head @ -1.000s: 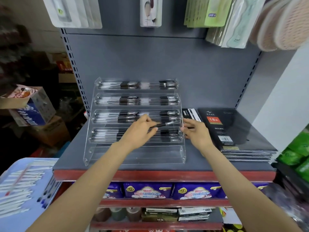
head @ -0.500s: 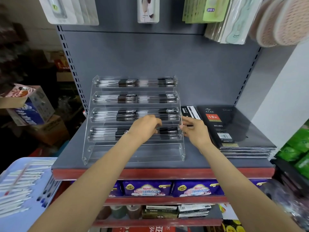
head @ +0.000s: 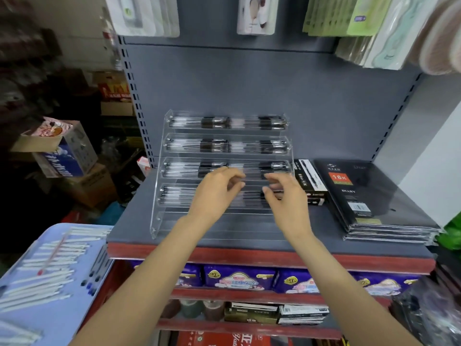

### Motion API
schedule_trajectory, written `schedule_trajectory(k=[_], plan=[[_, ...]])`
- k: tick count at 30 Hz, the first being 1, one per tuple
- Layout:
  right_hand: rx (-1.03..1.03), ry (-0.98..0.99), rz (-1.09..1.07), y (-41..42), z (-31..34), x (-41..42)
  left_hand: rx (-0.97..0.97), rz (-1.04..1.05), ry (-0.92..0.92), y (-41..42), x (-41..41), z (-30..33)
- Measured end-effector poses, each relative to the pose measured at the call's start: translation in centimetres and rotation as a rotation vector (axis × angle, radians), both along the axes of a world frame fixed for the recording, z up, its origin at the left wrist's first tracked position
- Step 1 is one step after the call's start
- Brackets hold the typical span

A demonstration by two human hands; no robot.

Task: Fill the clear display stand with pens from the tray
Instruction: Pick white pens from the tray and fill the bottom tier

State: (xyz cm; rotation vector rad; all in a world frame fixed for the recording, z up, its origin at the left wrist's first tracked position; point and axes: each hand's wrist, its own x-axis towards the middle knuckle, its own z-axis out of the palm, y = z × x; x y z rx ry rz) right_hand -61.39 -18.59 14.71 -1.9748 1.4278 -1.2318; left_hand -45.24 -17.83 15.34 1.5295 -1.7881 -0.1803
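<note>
On the grey shelf [head: 139, 221], toward its left half and back from the front edge, stood one clear display stand [head: 159, 196] with five stepped tiers. We counted four tiers carrying pens [head: 224, 123]: the top tier, the second, the third and the fourth each held a row of clear-barrelled pens with dark grips, too closely packed and blurred for us to count singly. The fifth, lowest tier nearest the shelf's front edge showed no pens that we could make out.

Our two hands hovered in front of the third and fourth tiers. Our left hand [head: 214, 193] had its fingers loosely curled, tips near the third tier, and we saw nothing held in them. Our right hand [head: 287, 196] faced it, just beside it, fingers likewise bent and relaxed with nothing gripped; motion blur hid whether any fingertip touched the stand.

At the shelf's right half lay one stack of black diaries [head: 369, 196], and between it and the stand sat one black pen box [head: 308, 176], touching the stand's right side as far as we could tell.

Below the shelf's left front corner, one blue tray [head: 62, 308] held many white pens [head: 47, 270] lying roughly parallel, one red-tipped pen [head: 52, 255] across them, and a few dark-capped pens [head: 96, 273] along its right edge.
</note>
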Motion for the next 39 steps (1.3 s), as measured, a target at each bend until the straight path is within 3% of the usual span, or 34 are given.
schedule_trajectory(k=[8,16,19,21,28,33,36,39], plan=[[0.179,-0.058,0.346,6.8,-0.6,16.6,-0.063,0.339,0.198,11.5,15.4,-3.0],[0.383,0.091,0.622,16.1,-9.3,37.0,0.213,0.697,0.221,24.0,35.0,-11.1],[0.466,0.228,0.626,18.1,-13.7,41.9,0.408,0.722,0.068,27.6,41.4,-14.7],[0.498,0.353,0.619,18.7,-16.3,44.0,0.523,0.65,-0.034,28.5,44.2,-16.5],[0.657,0.724,0.622,18.7,-20.2,46.3,0.837,0.573,-0.092,27.4,46.8,-19.9],[0.637,0.773,0.597,18.2,-20.8,46.4,0.935,0.631,-0.183,26.3,46.7,-20.5],[0.628,0.768,0.595,18.0,-20.8,46.2,0.923,0.65,-0.063,25.7,47.1,-21.0],[0.609,0.76,0.593,17.7,-20.6,46.3,0.767,0.687,0.129,25.4,47.3,-20.9]])
